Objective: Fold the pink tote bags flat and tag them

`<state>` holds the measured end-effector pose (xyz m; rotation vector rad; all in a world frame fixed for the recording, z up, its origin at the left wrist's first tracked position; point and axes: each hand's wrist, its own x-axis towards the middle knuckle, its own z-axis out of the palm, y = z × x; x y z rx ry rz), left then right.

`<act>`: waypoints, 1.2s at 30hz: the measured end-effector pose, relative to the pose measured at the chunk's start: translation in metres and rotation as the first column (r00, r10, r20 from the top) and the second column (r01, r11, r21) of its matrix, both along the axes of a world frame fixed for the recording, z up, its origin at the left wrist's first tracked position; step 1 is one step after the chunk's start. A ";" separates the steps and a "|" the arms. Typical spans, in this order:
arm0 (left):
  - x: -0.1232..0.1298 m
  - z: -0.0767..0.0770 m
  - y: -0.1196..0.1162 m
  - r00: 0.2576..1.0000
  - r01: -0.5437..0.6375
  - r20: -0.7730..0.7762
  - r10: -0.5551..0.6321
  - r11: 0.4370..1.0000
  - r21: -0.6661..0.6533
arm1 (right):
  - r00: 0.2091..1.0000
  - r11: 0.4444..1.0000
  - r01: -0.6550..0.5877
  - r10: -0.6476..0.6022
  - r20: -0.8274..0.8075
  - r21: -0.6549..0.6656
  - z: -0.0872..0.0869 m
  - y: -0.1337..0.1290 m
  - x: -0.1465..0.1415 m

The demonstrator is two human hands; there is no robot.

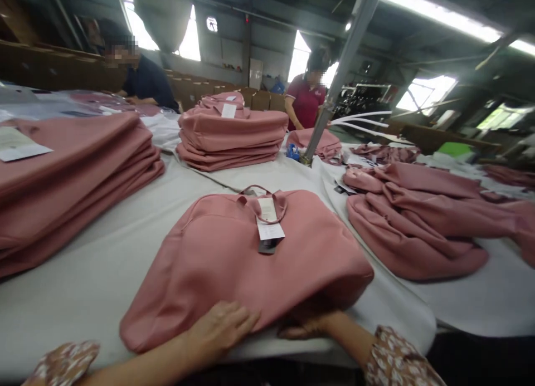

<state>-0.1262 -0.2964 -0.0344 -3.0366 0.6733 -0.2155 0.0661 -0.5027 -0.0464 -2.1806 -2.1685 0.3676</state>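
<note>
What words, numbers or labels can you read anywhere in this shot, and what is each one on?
No text reads clearly.
Hang tags on the pink garment under both hands: print too small and blurred.
Paper slip on the left stack: faint lines, unreadable.
White tag on the middle stack: unreadable.
Round sign on the far wall: a pale mark, not legible.

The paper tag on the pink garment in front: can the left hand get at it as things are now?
Probably yes. The left hand rests flat on the pink garment, and the paper tag lies uncovered on top, nothing between.
</note>
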 end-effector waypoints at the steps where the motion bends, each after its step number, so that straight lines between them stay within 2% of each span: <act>1: 0.000 -0.007 0.006 1.000 -0.015 0.004 0.015 0.999 -0.043 | 0.999 0.998 -0.017 0.015 0.040 0.057 0.004 0.000 -0.003; 4: 0.003 -0.014 0.020 1.000 -0.013 -0.005 0.012 0.989 -0.150 | 0.990 0.986 -0.099 0.084 0.111 0.135 0.032 -0.007 -0.013; 7: 0.005 -0.007 0.025 0.999 -0.015 -0.038 0.008 0.982 -0.189 | 0.972 0.942 -0.212 0.175 0.158 0.259 0.087 -0.026 -0.009; 8: 0.006 -0.004 0.025 0.999 -0.015 -0.050 0.006 0.983 -0.183 | 0.956 0.889 -0.264 0.190 0.224 0.375 0.108 -0.034 -0.001; 9: 0.006 0.000 0.025 0.998 -0.010 -0.063 -0.001 0.985 -0.173 | 0.949 0.842 -0.251 0.116 0.293 0.478 0.127 -0.041 0.010; 10: 0.007 0.005 0.025 0.997 0.000 -0.077 -0.013 0.986 -0.164 | 0.945 0.854 -0.174 0.006 0.327 0.490 0.144 -0.047 0.023; 12: 0.008 0.018 0.027 0.993 0.029 -0.108 -0.047 0.986 -0.166 | 0.946 0.931 -0.065 -0.057 0.320 0.359 0.164 -0.055 0.053; 13: 0.009 0.026 0.030 0.991 0.028 -0.127 -0.051 0.983 -0.180 | 0.950 0.962 -0.011 -0.075 0.302 0.271 0.167 -0.057 0.067; 15: 0.010 0.040 0.037 0.985 -0.005 -0.171 -0.036 0.972 -0.236 | 0.961 0.984 0.070 -0.110 0.252 0.162 0.159 -0.061 0.084; 17: 0.008 0.047 0.046 0.974 -0.046 -0.224 -0.027 0.950 -0.310 | 0.962 0.977 0.125 -0.162 0.218 0.174 0.137 -0.067 0.083; 18: 0.006 0.045 0.049 0.970 -0.053 -0.241 -0.034 0.937 -0.345 | 0.961 0.967 0.130 -0.177 0.213 0.217 0.122 -0.073 0.077; 20: -0.001 0.033 0.051 0.970 -0.030 -0.235 -0.060 0.931 -0.363 | 0.955 0.935 0.079 -0.170 0.242 0.346 0.089 -0.089 0.056; 23: -0.012 0.004 0.045 0.985 0.002 -0.166 -0.045 0.967 -0.254 | 0.945 0.858 -0.022 -0.150 0.290 0.514 0.039 -0.118 0.028; 25: -0.015 -0.008 0.040 0.988 0.007 -0.152 -0.038 0.980 -0.201 | 0.949 0.838 -0.015 -0.159 0.270 0.546 0.022 -0.131 0.023; 26: -0.015 -0.009 0.039 0.987 0.007 -0.154 -0.039 0.980 -0.201 | 0.954 0.840 -0.003 -0.160 0.254 0.542 0.021 -0.133 0.025; 28: -0.013 -0.002 0.039 0.984 0.011 -0.172 -0.053 0.972 -0.235 | 0.964 0.858 0.012 -0.146 0.223 0.514 0.034 -0.130 0.039; 31: -0.004 0.019 0.044 0.976 -0.043 -0.218 -0.026 0.951 -0.307 | 0.977 0.913 0.001 -0.088 0.193 0.408 0.079 -0.113 0.073; 34: 0.005 0.040 0.046 0.961 -0.126 -0.274 0.031 0.934 -0.335 | 0.981 0.962 -0.066 0.014 0.193 0.266 0.125 -0.096 0.102; 36: 0.008 0.048 0.046 0.953 -0.161 -0.297 0.063 0.934 -0.320 | 0.973 0.978 -0.096 0.053 0.224 0.186 0.140 -0.089 0.114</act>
